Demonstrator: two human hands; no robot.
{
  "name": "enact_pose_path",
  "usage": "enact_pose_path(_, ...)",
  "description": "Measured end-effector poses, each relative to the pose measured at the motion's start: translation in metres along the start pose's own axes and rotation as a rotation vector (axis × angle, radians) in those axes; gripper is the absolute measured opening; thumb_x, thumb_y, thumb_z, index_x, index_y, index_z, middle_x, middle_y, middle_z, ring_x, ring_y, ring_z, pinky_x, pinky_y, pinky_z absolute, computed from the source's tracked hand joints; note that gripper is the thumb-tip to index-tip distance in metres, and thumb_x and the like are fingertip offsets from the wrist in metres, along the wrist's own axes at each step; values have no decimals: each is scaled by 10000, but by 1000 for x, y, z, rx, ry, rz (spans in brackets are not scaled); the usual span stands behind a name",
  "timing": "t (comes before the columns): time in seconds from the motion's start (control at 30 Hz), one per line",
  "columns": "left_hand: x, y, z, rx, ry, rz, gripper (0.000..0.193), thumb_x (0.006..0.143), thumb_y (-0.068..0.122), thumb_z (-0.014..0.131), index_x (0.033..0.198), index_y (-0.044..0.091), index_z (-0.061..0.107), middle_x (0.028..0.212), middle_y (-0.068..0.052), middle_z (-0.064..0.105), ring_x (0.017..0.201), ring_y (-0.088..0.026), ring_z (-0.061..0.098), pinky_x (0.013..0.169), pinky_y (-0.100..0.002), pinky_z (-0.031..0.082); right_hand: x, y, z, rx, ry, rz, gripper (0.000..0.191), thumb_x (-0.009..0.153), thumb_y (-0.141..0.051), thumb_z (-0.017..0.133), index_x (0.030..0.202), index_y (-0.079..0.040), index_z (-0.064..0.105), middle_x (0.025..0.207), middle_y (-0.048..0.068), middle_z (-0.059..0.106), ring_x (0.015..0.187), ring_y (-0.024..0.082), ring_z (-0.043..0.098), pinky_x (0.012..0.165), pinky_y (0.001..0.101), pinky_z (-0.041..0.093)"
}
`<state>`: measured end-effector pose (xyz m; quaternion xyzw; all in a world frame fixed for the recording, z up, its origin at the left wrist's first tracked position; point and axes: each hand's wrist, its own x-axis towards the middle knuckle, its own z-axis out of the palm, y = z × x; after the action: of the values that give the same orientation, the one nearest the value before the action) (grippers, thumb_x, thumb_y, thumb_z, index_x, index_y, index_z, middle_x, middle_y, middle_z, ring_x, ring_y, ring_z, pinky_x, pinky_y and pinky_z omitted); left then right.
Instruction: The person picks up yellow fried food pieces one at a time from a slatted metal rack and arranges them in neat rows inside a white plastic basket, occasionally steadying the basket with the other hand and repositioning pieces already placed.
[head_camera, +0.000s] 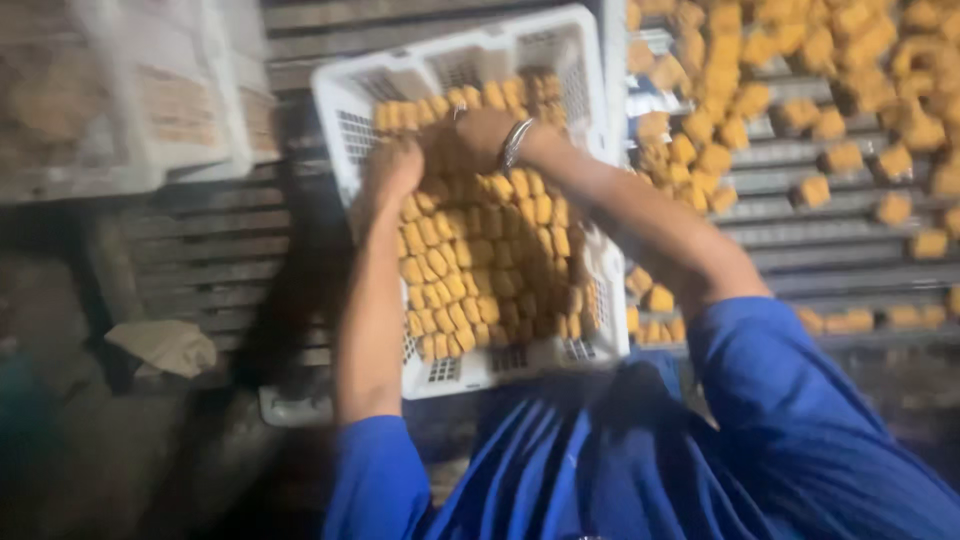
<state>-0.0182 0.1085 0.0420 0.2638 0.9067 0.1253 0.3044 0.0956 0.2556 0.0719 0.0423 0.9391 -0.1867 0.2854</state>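
Head view: both hands, left (392, 168) and right (478, 135), in crate (345, 120) on fried cubes (480, 260); grip unreadable, blurred. Loose cubes (800, 110) right.

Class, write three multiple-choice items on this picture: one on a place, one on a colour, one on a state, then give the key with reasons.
1. Where do both hands rest?
A. Far end of the white crate
B. On the crumpled cloth
C. On the right-hand rack

2. What colour are the sleeves?
A. Red
B. Blue
C. Green

3. How are the cubes in the crate?
A. Packed in rows
B. One single cube
C. None inside

Key: A, the left hand and right hand lie on cubes at the far end of the white crate; B, the sleeves are blue; A, the golden cubes fill it in rows.
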Motion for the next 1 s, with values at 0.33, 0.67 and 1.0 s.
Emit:
enact_pose_path(0.33,-32,16,16,482,78,137,451,1058,353,407,1051,38,730,1046,-263,712,967,-475,677,827,-590,527,-309,148,184,402,1077,466,112,1002,-32,678,1110,-40,705,1017,139,711,930,302,731,833,387,573)
enact_pose_path(0.67,-60,30,45,160,63,435,372,1094,355,475,1168,47,671,1144,-269,677,1080,-497,602,912,-581,452,-334,91,340,498,637,518,124,990,-110,600,1109,-75,608,1225,105,659,1117,366,653,929,438,552)
enact_pose_path(1.0,-70,3,32,170,359,689,422,1060,217,641,1383,-48,579,1375,-282,578,1293,-468,492,1092,-543,365,-359,62,384,113,692,197,237,827,-60,618,1059,-58,568,1247,162,635,1100,372,634,906,472,538)
